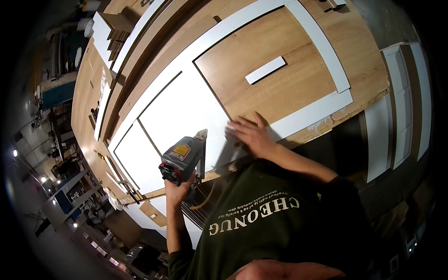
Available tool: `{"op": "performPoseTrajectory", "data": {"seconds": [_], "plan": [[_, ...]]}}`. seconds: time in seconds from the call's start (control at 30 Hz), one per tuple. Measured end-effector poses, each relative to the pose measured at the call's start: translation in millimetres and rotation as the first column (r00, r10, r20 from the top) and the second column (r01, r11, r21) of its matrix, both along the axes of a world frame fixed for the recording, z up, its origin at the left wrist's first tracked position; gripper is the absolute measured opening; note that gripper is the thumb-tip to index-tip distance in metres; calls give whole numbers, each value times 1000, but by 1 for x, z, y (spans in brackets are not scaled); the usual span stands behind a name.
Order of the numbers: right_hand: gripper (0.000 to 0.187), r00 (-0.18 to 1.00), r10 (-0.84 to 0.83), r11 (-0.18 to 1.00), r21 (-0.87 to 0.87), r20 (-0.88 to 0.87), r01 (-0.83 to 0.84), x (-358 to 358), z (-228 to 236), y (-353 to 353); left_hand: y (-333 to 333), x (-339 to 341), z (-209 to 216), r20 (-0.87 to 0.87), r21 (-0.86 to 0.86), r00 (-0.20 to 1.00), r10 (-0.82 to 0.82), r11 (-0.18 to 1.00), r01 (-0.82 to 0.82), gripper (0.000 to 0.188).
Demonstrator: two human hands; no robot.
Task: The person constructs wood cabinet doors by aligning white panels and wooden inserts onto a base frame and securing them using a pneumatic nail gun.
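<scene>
My left hand point(180, 190) is closed round the handle of a grey nail gun point(185, 151) with a yellow label and a red-edged rear cap. Its nose points up and right over a white panel point(184, 100); whether the tip touches the panel I cannot tell. A yellowish hose point(205, 200) hangs below the tool. My right hand point(252, 136) lies at the panel's right edge, fingers spread, slightly blurred and holding nothing. White strips point(322, 42) adjoin the panel and frame an area of bare wood-coloured board.
A short white strip point(265, 70) lies inside the frame on the wood-grain worktop point(368, 51). Long boards point(140, 60) and stacked white pieces point(108, 35) occupy the far left. White panels point(399, 107) stand beyond the worktop's right edge.
</scene>
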State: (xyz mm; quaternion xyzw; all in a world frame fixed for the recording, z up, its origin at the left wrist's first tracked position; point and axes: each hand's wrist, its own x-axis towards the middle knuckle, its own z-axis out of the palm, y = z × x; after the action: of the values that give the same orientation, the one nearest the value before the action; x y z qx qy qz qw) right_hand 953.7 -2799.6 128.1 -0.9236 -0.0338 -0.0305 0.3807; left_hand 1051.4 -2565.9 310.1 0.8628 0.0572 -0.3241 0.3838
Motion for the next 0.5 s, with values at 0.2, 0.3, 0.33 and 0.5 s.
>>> {"op": "performPoseTrajectory", "data": {"seconds": [0.2, 0.3, 0.33, 0.5], "plan": [[75, 989, 69, 998, -2, -130, -70, 83, 14, -35, 0, -35, -18, -58, 17, 993, -98, 995, 99, 38], [84, 965, 116, 984, -108, -234, -145, 95, 15, -39, -16, -42, -25, 18, -3, 977, -213, 977, 213, 37], [86, 955, 127, 980, -116, -267, -163, 95, 15, -39, -18, -42, -28, 8, 8, 969, -246, 969, 245, 36], [86, 950, 118, 980, -123, -289, -159, 95, 14, -37, -28, -47, -40, 46, -15, 934, -354, 935, 355, 29]]}}
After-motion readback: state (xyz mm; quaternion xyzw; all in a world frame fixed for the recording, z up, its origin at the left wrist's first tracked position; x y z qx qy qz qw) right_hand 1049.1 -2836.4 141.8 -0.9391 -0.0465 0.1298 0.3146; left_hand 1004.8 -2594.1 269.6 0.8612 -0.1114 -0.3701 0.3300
